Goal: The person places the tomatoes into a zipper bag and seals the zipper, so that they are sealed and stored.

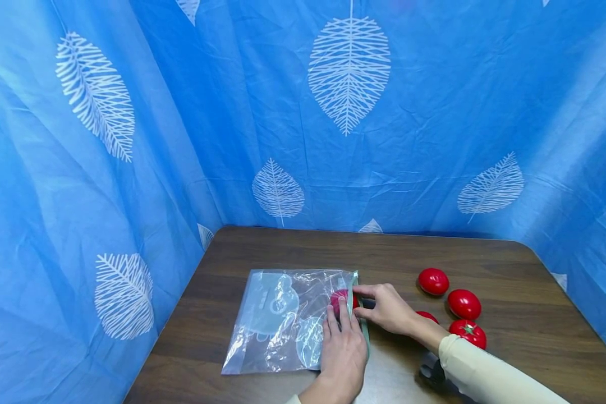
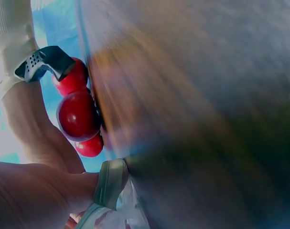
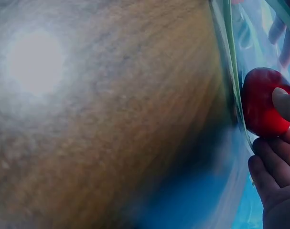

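Note:
A clear plastic bag [image 1: 278, 348] with pale blue prints and a green-edged mouth lies flat, its mouth toward the right. At that mouth my right hand [image 1: 391, 310] grips a red tomato [image 3: 259, 107]; in the right wrist view the thumb is on its face and the fingers [image 3: 276, 162] are beneath it, just inside the green edge. My left hand [image 1: 344, 353] rests on the bag by the mouth, fingers extended over the film near the tomato. The left wrist view shows part of the left hand [image 2: 44, 191] beside the green edge [image 2: 109, 183].
Several more red tomatoes lie right of the bag, among them one at the back [image 1: 434, 281], one in the middle [image 1: 464, 304] and one with a green stem top [image 1: 468, 332]. A blue leaf-patterned curtain [image 1: 348, 157] stands behind the brown wooden table [image 1: 303, 247].

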Demonstrator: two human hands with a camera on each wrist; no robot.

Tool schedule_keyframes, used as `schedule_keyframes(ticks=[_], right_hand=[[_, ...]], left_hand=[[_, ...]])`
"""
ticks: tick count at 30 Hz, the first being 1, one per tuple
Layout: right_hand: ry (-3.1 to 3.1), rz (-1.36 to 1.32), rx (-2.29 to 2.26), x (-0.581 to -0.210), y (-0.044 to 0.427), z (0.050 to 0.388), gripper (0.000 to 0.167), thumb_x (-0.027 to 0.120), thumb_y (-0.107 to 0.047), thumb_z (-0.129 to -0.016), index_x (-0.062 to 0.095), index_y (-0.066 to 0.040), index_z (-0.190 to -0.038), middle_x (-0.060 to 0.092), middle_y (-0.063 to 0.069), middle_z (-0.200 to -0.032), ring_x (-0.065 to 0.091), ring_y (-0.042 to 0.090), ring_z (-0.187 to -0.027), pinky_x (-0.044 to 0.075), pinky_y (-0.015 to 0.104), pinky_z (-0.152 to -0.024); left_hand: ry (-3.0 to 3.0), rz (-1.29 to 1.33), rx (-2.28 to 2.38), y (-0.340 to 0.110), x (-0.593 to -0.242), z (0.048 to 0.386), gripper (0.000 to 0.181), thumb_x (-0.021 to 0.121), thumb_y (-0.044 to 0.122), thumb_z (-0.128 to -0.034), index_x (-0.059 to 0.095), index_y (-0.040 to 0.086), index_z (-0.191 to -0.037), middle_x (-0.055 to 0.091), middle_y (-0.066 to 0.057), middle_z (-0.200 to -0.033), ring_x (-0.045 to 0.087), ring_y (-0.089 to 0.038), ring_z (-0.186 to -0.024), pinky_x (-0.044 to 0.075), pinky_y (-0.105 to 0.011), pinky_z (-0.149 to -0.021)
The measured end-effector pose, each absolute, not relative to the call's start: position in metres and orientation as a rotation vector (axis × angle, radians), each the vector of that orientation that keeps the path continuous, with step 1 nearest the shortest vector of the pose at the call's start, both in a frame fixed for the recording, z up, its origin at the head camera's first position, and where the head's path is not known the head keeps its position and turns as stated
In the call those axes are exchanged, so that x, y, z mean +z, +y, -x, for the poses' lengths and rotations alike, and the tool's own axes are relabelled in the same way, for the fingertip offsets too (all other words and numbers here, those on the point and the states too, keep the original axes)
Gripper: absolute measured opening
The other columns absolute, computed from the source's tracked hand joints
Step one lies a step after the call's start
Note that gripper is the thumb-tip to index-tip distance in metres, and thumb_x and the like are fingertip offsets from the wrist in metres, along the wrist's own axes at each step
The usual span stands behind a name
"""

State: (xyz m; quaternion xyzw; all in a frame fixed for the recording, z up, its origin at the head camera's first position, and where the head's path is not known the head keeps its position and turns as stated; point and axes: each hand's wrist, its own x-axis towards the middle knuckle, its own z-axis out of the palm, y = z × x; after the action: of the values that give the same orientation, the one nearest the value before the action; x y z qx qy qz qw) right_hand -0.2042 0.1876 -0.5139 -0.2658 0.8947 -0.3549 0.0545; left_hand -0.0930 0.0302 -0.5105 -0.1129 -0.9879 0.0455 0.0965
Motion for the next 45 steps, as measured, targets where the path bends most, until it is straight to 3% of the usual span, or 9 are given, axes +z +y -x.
schedule_keyframes(ticks=[7, 29, 45], right_hand=[[2.708, 0.805, -1.052, -0.510, 0.190, 0.204, 0.056, 0.088, -0.022, -0.094, 0.070, -0.003, -0.144, 0.073, 0.017, -0.144, 0.072, 0.039, -0.132, 0.057, 0.057, -0.106], [2.832, 0.791, -1.106, -0.521, 0.169, 0.203, 0.042, 0.088, -0.009, -0.093, 0.077, -0.001, -0.133, 0.078, 0.018, -0.133, 0.077, 0.037, -0.122, 0.060, 0.055, -0.102], [2.678, 0.868, -1.054, -0.494, 0.204, 0.204, 0.051, 0.088, -0.027, -0.095, 0.074, -0.011, -0.142, 0.076, 0.011, -0.139, 0.075, 0.034, -0.126, 0.061, 0.054, -0.102]], left_hand=[[-2.967, 0.311, 0.069, 0.031, -0.511, 0.093, 0.041, 0.061, 0.020, -0.1092, 0.068, 0.007, -0.148, 0.051, -0.018, -0.167, 0.057, -0.044, -0.147, 0.054, -0.047, -0.116], [-2.924, 0.339, 0.170, 0.028, -0.513, 0.093, 0.042, 0.055, 0.020, -0.1107, 0.068, 0.009, -0.149, 0.055, -0.017, -0.165, 0.056, -0.044, -0.147, 0.054, -0.047, -0.116], [-2.893, 0.296, 0.065, 0.027, -0.514, 0.096, 0.042, 0.060, 0.019, -0.1069, 0.068, 0.007, -0.146, 0.055, -0.017, -0.163, 0.058, -0.048, -0.144, 0.056, -0.049, -0.113]])
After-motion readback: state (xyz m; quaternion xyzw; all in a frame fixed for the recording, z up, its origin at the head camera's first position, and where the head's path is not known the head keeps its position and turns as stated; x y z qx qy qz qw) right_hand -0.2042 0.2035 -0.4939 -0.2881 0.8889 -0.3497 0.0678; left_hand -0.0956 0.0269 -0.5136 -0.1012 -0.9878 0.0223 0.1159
